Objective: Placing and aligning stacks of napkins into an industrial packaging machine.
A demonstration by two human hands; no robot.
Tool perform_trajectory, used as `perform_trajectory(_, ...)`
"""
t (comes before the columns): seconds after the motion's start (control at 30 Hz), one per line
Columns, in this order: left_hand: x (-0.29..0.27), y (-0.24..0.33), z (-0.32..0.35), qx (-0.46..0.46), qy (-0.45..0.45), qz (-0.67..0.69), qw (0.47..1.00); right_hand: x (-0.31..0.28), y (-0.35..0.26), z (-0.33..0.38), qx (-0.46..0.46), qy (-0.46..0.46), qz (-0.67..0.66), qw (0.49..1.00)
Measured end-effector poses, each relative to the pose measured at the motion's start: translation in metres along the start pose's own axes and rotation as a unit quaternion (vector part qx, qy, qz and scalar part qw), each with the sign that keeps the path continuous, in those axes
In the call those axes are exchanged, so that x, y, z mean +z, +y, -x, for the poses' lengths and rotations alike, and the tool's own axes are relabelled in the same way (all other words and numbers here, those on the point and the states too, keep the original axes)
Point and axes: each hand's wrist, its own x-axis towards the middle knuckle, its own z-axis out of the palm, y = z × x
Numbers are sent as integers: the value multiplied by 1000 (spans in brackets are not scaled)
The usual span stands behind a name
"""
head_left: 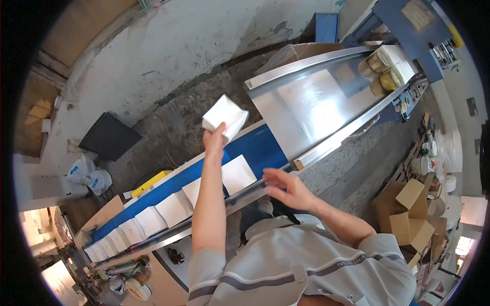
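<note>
In my left hand (216, 138) is a white, block-like stack of what looks like paper or tissue (225, 113), raised past the far edge of a blue conveyor belt (258, 148). Its fingers are closed on the near edge of the stack. My right hand (290, 189) hovers at the near rail of the belt, fingers apart and nothing in it. Between the two hands a similar white stack (239, 174) lies on the belt. Several more white stacks (151, 220) form a row running down the belt to the lower left.
A shiny metal table (306, 109) with raised side rails adjoins the belt's right end. White blocks (400, 61) and a blue machine (416, 30) stand at its far end. Open cardboard boxes (408, 209) sit at the right. A black panel (110, 135) leans near the wall.
</note>
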Motion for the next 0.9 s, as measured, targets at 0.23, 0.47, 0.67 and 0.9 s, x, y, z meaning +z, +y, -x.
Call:
perform_trajectory(0.23, 96, -80, 45, -169, -124, 5, 978, -39, 26, 37, 1, -55, 51, 997)
perform_trajectory(0.47, 86, -112, 99, -252, -105, -41, 961, -69, 52, 37, -64, -78, 90, 991)
perform_trajectory(0.67, 83, -119, 98, -288, -40, -20, 957, -80, 62, 36, -82, -101, 85, 988)
perform_trajectory(0.9, 64, -138, 82, -323, 27, 29, 946, -88, 72, 39, -91, -120, 97, 984)
